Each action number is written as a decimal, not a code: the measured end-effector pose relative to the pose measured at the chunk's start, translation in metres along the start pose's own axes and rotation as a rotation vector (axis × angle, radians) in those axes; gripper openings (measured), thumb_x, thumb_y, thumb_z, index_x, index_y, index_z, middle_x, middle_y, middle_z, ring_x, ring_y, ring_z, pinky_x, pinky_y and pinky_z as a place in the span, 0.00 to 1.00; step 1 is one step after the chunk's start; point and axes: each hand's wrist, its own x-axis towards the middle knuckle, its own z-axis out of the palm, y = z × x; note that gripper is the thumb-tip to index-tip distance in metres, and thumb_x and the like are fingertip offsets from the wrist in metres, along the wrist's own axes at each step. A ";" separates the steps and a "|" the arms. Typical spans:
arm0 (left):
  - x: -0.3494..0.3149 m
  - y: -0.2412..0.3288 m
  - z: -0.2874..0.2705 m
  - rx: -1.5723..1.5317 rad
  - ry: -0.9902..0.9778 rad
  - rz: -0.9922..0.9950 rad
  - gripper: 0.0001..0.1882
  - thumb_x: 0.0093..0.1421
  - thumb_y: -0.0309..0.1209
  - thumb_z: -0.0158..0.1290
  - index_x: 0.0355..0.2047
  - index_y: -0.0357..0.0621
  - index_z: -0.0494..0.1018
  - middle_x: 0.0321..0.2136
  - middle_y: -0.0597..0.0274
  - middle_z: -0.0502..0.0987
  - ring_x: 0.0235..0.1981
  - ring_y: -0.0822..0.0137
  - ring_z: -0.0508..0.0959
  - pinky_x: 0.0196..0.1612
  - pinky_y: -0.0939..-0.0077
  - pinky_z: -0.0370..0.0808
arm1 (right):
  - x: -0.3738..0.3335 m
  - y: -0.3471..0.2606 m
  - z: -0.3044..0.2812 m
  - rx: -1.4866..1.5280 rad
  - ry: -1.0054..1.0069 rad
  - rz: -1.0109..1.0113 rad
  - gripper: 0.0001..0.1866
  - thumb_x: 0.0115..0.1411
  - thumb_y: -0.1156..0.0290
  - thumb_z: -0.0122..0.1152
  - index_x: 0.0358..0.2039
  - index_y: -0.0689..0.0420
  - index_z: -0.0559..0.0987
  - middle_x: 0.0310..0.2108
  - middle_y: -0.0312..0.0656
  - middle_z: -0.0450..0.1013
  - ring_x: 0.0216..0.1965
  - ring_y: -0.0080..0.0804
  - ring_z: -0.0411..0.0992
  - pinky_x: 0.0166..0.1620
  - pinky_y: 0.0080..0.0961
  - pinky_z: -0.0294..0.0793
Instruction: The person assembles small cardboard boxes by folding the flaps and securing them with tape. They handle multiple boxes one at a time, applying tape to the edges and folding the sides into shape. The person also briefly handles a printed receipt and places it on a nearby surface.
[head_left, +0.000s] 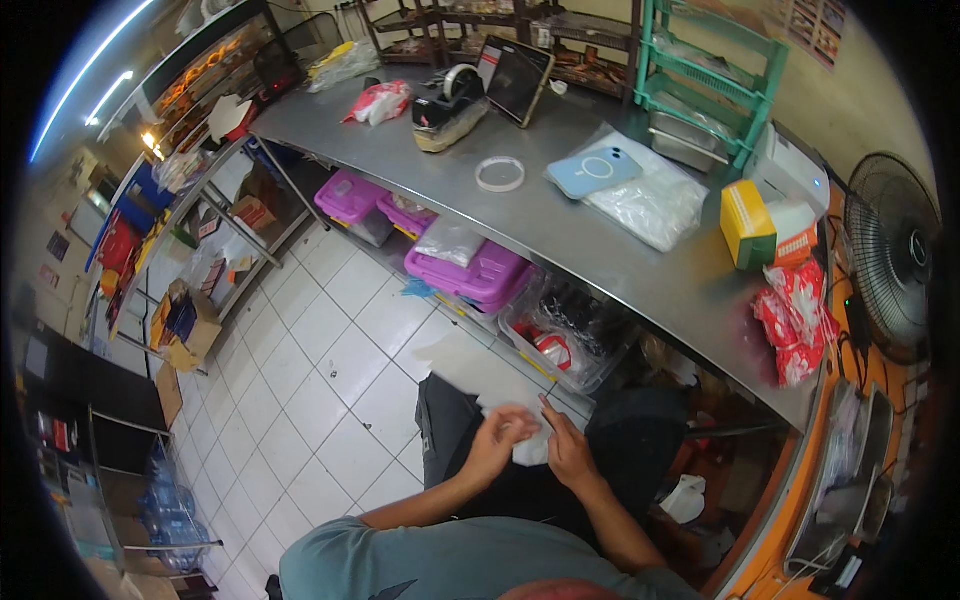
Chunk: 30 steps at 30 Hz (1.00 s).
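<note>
Over my lap, below the edge of the steel table, both hands are at a thin white sheet (470, 372); whether it is paper or plastic I cannot tell. The fingers of my left hand (498, 438) are curled in on its left side. At its right edge my right hand (570, 452) grips it, the index finger extended upward along it. The lower end of the sheet hangs crumpled between the two hands, and its upper part spreads out beyond my dark-trousered knees.
On the steel table (400, 175) lie a blue phone (594, 172), clear plastic bags (660, 205), a white ring (500, 174), a tape dispenser (448, 110) and a tablet (520, 80). Purple-lidded boxes (470, 275) and an open clear bin (570, 335) stand underneath. A black fan (895, 255) is at right.
</note>
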 end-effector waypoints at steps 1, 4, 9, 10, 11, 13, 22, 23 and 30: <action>0.000 0.007 -0.001 -0.139 0.069 -0.005 0.17 0.70 0.36 0.52 0.53 0.40 0.67 0.49 0.54 0.75 0.50 0.66 0.77 0.53 0.67 0.76 | -0.001 -0.005 -0.003 -0.190 -0.014 -0.074 0.32 0.60 0.81 0.51 0.64 0.45 0.70 0.48 0.47 0.72 0.46 0.48 0.74 0.50 0.42 0.74; 0.009 0.016 -0.020 -0.101 0.149 -0.191 0.20 0.69 0.34 0.52 0.58 0.42 0.64 0.54 0.54 0.71 0.53 0.63 0.75 0.54 0.62 0.77 | -0.001 -0.008 -0.007 -0.586 -0.045 -0.250 0.32 0.60 0.75 0.58 0.63 0.30 0.71 0.50 0.38 0.69 0.48 0.40 0.72 0.51 0.41 0.74; 0.010 0.017 -0.025 -0.211 0.165 -0.158 0.21 0.68 0.31 0.54 0.57 0.36 0.65 0.50 0.54 0.75 0.49 0.62 0.79 0.49 0.67 0.81 | 0.003 -0.020 -0.004 -0.383 -0.002 -0.228 0.20 0.63 0.67 0.61 0.56 0.39 0.79 0.46 0.40 0.72 0.44 0.37 0.74 0.47 0.33 0.75; 0.013 0.017 -0.025 -0.090 0.157 -0.088 0.19 0.67 0.31 0.55 0.55 0.35 0.67 0.47 0.54 0.77 0.47 0.62 0.80 0.48 0.68 0.80 | 0.004 -0.017 -0.002 -0.293 0.042 -0.218 0.17 0.64 0.66 0.61 0.54 0.43 0.80 0.44 0.41 0.73 0.42 0.35 0.75 0.46 0.30 0.74; 0.014 0.014 -0.024 0.029 0.148 -0.026 0.17 0.67 0.31 0.56 0.52 0.35 0.69 0.45 0.54 0.78 0.44 0.62 0.81 0.46 0.68 0.80 | 0.002 -0.008 0.001 -0.107 0.079 -0.056 0.15 0.65 0.66 0.61 0.51 0.47 0.81 0.42 0.41 0.74 0.41 0.32 0.75 0.45 0.28 0.74; 0.017 0.009 -0.023 0.266 0.140 0.106 0.14 0.66 0.30 0.57 0.48 0.33 0.73 0.40 0.53 0.81 0.40 0.61 0.83 0.43 0.70 0.79 | 0.001 0.012 0.006 0.268 0.141 0.259 0.12 0.66 0.67 0.60 0.46 0.57 0.82 0.37 0.40 0.75 0.38 0.25 0.74 0.44 0.23 0.73; 0.017 -0.012 -0.012 0.499 0.056 0.392 0.12 0.62 0.26 0.58 0.46 0.34 0.78 0.41 0.53 0.81 0.45 0.59 0.81 0.51 0.65 0.75 | 0.019 -0.034 0.005 0.441 0.308 0.315 0.06 0.61 0.76 0.65 0.35 0.65 0.78 0.37 0.42 0.77 0.40 0.26 0.74 0.45 0.22 0.73; 0.017 -0.013 -0.007 0.383 0.022 0.272 0.13 0.64 0.25 0.57 0.48 0.34 0.77 0.43 0.55 0.81 0.47 0.67 0.80 0.54 0.69 0.75 | 0.016 -0.036 0.002 0.410 0.297 0.301 0.05 0.60 0.78 0.66 0.34 0.65 0.79 0.37 0.43 0.77 0.41 0.27 0.75 0.46 0.22 0.73; 0.011 -0.006 -0.017 0.349 -0.149 -0.010 0.19 0.65 0.34 0.58 0.53 0.39 0.74 0.48 0.57 0.79 0.50 0.71 0.77 0.54 0.73 0.74 | 0.000 -0.006 0.014 0.315 0.234 0.297 0.03 0.59 0.81 0.65 0.34 0.66 0.81 0.38 0.42 0.77 0.41 0.26 0.73 0.47 0.22 0.71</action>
